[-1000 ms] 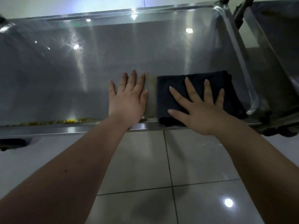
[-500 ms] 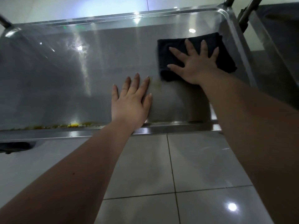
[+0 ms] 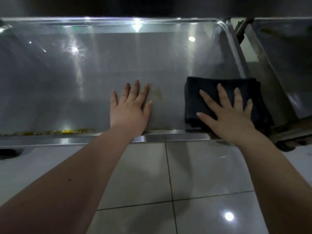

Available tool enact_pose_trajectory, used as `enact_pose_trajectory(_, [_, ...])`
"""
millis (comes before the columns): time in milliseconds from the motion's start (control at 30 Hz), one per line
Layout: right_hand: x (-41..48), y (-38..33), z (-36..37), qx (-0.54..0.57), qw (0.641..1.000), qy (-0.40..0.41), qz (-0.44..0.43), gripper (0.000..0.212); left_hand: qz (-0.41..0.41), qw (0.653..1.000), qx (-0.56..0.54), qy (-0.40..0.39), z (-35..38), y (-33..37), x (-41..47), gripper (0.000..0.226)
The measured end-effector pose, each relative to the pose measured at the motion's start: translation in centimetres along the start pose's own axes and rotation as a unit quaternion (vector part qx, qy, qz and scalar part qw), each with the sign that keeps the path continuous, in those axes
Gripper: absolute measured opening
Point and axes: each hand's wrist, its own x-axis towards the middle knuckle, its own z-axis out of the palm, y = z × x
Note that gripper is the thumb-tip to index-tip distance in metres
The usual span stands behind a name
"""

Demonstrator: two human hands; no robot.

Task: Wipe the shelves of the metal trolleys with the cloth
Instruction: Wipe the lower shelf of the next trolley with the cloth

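Right hand (image 3: 229, 115) — fingers flat — has dragged the cloth (image 3: 202, 98) back to the shelf's (image 3: 118, 65) near right corner; left hand (image 3: 130, 107) stays flat, holding nothing.

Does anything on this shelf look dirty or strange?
Yes. Yellow-orange residue lines the near edge of the shelf at the left, and a faint yellowish stain sits beside the left hand.

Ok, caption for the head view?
Right hand presses dark cloth flat on the metal shelf; left hand rests beside a yellowish stain.
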Motion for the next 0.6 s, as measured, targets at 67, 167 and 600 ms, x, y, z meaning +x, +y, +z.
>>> enact_pose_trajectory(67, [-1.6,0.0,0.5,-0.004,1.000,-0.010,0.005,0.066,0.001,1.000,0.006,0.000,0.1,0.1,-0.1,0.057])
enact_pose_trajectory(167, [-2.4,-1.6,0.7,-0.003,1.000,-0.018,0.021,0.067,0.007,1.000,0.008,-0.003,0.0,0.1,-0.1,0.057])
enact_pose_trajectory(600, [-0.7,-7.7,-0.8,0.033,0.995,-0.096,0.003,0.068,0.001,1.000,0.008,-0.005,-0.2,0.3,-0.2,0.055])
